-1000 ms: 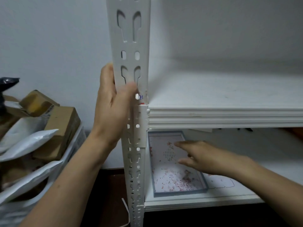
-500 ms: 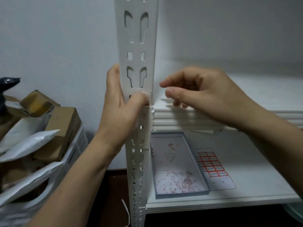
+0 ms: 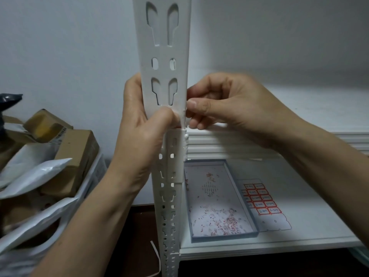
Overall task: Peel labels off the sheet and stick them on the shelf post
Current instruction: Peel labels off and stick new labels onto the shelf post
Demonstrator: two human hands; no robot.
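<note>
The white slotted shelf post stands upright in the centre. My left hand grips it from the left, with the thumb pressing on its front face just above the shelf edge. My right hand has its fingers curled and pinches a small pale label against the post's right corner; the two thumbs hide most of the label. The label sheet, with several red-bordered labels, lies flat on the lower shelf.
A shallow blue-rimmed box holding red and white paper scraps lies beside the sheet, close to the post. The upper shelf board runs off to the right. Cardboard boxes and white mailer bags are piled at the left.
My right hand rose from the label sheet on the lower shelf to the post's right edge. My left thumb slid over the spot where a label showed on the post.
</note>
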